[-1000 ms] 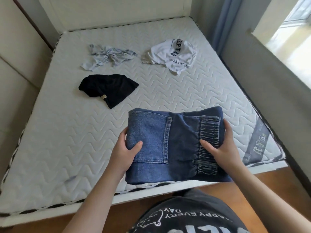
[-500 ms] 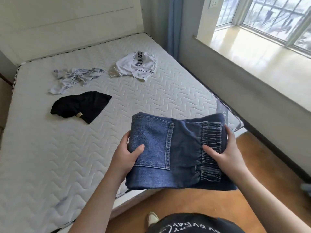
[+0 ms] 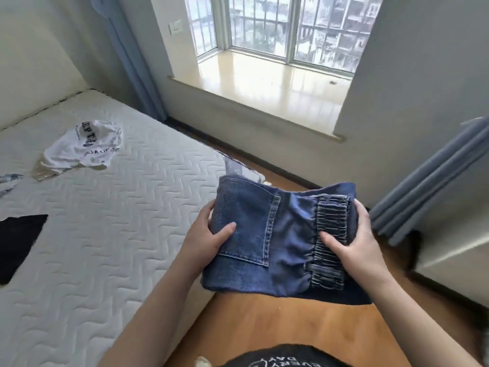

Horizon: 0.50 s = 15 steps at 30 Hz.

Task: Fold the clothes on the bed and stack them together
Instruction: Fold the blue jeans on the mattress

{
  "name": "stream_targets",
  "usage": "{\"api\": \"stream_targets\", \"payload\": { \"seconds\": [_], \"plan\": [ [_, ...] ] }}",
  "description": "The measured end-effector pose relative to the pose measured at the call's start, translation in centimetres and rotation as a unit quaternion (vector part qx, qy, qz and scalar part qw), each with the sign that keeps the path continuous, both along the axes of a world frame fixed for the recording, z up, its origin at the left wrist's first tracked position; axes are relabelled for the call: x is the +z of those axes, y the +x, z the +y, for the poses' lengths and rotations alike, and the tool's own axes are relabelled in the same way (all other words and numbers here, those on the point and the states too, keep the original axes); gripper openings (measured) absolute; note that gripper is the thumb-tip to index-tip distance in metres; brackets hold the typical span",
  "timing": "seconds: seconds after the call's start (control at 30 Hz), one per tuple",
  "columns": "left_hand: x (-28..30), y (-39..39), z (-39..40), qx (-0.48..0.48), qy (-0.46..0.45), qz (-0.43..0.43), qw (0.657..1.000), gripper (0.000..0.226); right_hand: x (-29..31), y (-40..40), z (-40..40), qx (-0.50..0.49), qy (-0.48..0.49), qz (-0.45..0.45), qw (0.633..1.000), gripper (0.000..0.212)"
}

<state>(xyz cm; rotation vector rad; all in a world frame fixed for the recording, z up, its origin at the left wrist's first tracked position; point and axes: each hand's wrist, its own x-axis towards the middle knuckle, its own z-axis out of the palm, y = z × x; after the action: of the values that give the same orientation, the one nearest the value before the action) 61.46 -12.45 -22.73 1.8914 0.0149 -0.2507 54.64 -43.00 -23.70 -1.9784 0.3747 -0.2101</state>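
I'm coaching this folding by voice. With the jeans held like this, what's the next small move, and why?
Probably set the folded jeans down flat to start the stack. The left hand and right hand hold them clear of the mattress, above the floor, while the white shirt and black garment lie unfolded.

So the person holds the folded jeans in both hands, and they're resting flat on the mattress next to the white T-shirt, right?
Not quite. Both hands do hold the folded jeans, the left hand on the pocket side and the right hand on the elastic waistband, but the head view shows them lifted off the mattress, out over the wooden floor beside the bed. The white T-shirt lies well away on the mattress.
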Motion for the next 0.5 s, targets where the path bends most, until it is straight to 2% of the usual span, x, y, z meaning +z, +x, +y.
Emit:
{"api": "stream_targets", "payload": {
  "seconds": [0.17, 0.5],
  "plan": [
    [0.0, 0.9, -7.3, -0.047, -0.011, 0.006, 0.999, 0.063, 0.7, -2.1, -7.4, -0.048, 0.006, 0.005, 0.999, 0.094],
    [-0.6, 7.1, -12.2, -0.075, -0.035, 0.038, 0.996, 0.061, -0.5, 0.7, -13.4, -0.074, 0.062, -0.017, 0.995, 0.090]
  ]
}}
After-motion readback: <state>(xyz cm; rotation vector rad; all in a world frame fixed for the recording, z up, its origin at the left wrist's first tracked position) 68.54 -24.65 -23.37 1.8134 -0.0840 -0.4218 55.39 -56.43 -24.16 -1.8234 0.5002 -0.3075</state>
